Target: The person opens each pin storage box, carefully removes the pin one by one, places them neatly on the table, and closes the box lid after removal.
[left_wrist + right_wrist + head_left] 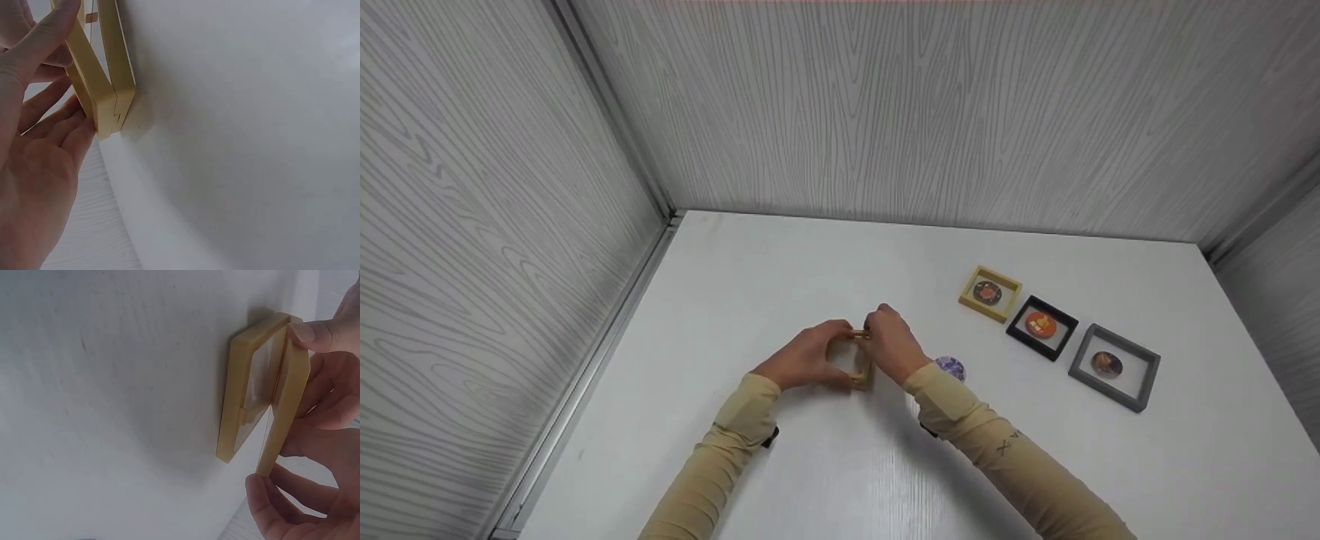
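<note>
A square yellow display frame [861, 381] with clear film stands on edge at the table between both hands. Its two hinged halves [291, 391] spread in a narrow V, joined at one end and parted at the other. My left hand [808, 356] grips it from the left, thumb on the near corner and fingers at the far one. My right hand [894, 346] pinches its far right corner from above. In the left wrist view, the hand's thumb lies along the outer face of the frame [115, 73]. A round purple patterned disc [951, 368] lies beside the right wrist, partly covered by the sleeve.
To the right on the white table [780, 262] lie a yellow frame [997, 310] with a dark disc, a black frame [1020, 337] with an orange disc, and a grey frame [1147, 379] with a brown-purple disc. Wood-patterned panels [922, 112] border the table.
</note>
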Motion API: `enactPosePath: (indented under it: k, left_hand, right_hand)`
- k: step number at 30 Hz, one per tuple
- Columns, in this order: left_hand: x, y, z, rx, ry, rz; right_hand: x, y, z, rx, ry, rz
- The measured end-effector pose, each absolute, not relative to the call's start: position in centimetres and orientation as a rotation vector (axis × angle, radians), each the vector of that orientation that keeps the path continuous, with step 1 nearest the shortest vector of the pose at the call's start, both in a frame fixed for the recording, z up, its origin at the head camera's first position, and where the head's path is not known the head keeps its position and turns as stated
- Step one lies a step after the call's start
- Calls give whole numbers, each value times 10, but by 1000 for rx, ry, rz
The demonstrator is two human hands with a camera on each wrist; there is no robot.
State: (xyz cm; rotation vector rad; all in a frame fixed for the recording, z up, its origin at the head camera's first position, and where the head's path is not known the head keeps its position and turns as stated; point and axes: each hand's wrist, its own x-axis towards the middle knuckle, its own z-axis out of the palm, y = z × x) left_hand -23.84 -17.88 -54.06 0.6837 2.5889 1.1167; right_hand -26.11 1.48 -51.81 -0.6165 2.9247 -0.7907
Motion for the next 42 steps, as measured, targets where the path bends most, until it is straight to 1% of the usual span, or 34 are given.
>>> enactPosePath:
  k: [10, 27, 35, 42]
  left_hand:
    - [-237, -178, -543, 713, 2602, 1121]
    - [-236, -173, -545, 663, 2623, 1051]
    - [-236, -170, -545, 726, 2667, 966]
    - [-235, -169, -542, 716, 2655, 979]
  right_hand:
    - [-263, 12, -521, -605, 2914, -808]
    - [-262, 15, -531, -625, 2891, -848]
    - [-263, 16, -536, -645, 2891, -876]
    - [-263, 15, -537, -610, 2883, -893]
